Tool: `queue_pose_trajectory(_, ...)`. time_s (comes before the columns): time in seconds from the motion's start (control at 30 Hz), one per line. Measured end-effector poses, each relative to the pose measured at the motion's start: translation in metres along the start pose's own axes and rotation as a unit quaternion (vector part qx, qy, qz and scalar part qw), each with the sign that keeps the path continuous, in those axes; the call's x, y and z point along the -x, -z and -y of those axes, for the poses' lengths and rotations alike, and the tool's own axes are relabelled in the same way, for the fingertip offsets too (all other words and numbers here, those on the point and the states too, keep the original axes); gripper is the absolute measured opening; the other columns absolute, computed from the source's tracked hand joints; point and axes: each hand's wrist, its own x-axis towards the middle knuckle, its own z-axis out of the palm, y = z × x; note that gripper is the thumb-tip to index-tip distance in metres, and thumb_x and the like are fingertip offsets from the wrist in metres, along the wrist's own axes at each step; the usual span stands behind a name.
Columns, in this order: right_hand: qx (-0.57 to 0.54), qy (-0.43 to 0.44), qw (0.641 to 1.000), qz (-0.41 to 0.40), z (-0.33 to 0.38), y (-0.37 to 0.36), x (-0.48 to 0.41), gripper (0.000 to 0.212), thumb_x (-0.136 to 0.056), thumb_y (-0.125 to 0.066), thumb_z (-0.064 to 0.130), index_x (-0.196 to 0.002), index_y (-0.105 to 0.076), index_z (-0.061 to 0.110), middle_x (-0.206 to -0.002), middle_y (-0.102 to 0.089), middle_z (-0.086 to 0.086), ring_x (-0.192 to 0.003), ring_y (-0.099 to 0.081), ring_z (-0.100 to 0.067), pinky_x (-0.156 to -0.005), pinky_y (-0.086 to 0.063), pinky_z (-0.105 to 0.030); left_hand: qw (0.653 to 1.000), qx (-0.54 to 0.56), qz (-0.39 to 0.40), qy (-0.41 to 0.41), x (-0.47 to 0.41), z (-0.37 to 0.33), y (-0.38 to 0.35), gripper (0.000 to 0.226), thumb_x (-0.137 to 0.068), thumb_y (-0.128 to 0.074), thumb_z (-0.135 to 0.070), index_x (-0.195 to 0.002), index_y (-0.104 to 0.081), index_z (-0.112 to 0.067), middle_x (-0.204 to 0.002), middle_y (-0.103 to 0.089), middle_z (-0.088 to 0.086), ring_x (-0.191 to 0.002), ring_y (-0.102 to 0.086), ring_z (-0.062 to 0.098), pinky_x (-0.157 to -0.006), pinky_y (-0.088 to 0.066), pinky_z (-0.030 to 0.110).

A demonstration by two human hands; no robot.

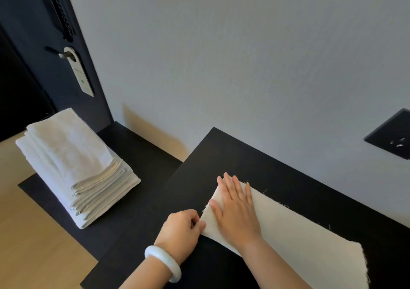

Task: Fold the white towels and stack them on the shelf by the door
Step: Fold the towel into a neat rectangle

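Left hand (180, 231): nearest, bracelet (159, 256) on the wrist; curled fingers pinch the towel's near-left corner.
Right hand (236, 209): flat, fingers straight, pressing the towel's left end.
Towel (299, 237): folded strip on the black table (244, 155); looks thin, soft, light, with frayed edges.
Hold: probably best pinched at the corners, since the middle would sag.
Stack (73, 169): folded towels on the lower shelf (142, 147) beside the door (33, 45).
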Motion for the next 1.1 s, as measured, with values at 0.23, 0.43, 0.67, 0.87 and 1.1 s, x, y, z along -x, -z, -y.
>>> queue_pose_trajectory(0.23, -0.088, -0.074, 0.993, -0.041, -0.003, 0.0, 0.0, 0.085, -0.087, 0.024, 0.065, -0.156, 0.003, 0.021, -0.161, 0.009, 0.01, -0.152, -0.002, -0.01, -0.122, 0.008, -0.026, 0.958, -0.095, -0.161, -0.218, -0.015, -0.055, -0.014, 0.04, -0.101, -0.045, -0.018, -0.14, -0.04, -0.016, -0.143, -0.042, -0.001, -0.13, -0.039, 0.012, -0.105, -0.029, 0.018)
queue_pose_trajectory(0.43, -0.048, -0.154, 0.985, -0.063, -0.042, 0.002, 0.039, 0.073, -0.09, -0.066, 0.035, -0.151, -0.035, 0.006, -0.159, -0.026, -0.007, -0.145, -0.032, -0.019, -0.122, 0.001, -0.031, 0.868, -0.379, -0.028, -0.32, -0.045, -0.08, -0.064, 0.06, -0.104, -0.017, -0.032, -0.156, 0.007, -0.013, -0.164, 0.014, 0.004, -0.143, 0.027, 0.018, -0.112, 0.024, 0.036)
queue_pose_trajectory(0.67, -0.064, -0.256, 0.962, -0.073, -0.126, 0.004, 0.112, 0.067, -0.097, -0.001, 0.06, -0.155, 0.013, 0.029, -0.163, 0.017, 0.011, -0.146, 0.021, -0.003, -0.121, 0.015, -0.03, 0.886, -0.378, -0.043, -0.264, -0.067, -0.045, -0.083, 0.068, -0.103, -0.007, -0.049, -0.146, -0.045, -0.013, -0.151, -0.043, 0.01, -0.136, -0.045, 0.033, -0.108, -0.026, 0.052)
queue_pose_trajectory(0.87, -0.03, -0.347, 0.937, -0.027, -0.171, 0.017, 0.152, 0.061, -0.1, -0.006, 0.053, -0.148, 0.021, 0.027, -0.165, 0.015, 0.007, -0.146, 0.024, -0.007, -0.123, 0.011, -0.039, 0.877, -0.397, -0.071, -0.261, -0.069, -0.043, -0.085, 0.068, -0.102, -0.008, -0.05, -0.146, -0.044, -0.013, -0.15, -0.044, 0.01, -0.136, -0.044, 0.033, -0.109, -0.022, 0.055)
queue_pose_trajectory(1.1, -0.025, -0.224, 0.972, -0.069, -0.059, 0.005, 0.088, 0.07, -0.091, -0.027, 0.048, -0.146, -0.047, 0.007, -0.152, -0.044, -0.01, -0.143, -0.039, -0.023, -0.114, -0.015, -0.046, 0.881, -0.404, -0.065, -0.239, -0.068, -0.044, -0.088, 0.074, -0.098, 0.008, -0.053, -0.153, -0.024, -0.016, -0.158, -0.03, 0.008, -0.145, -0.029, 0.03, -0.114, -0.012, 0.052)
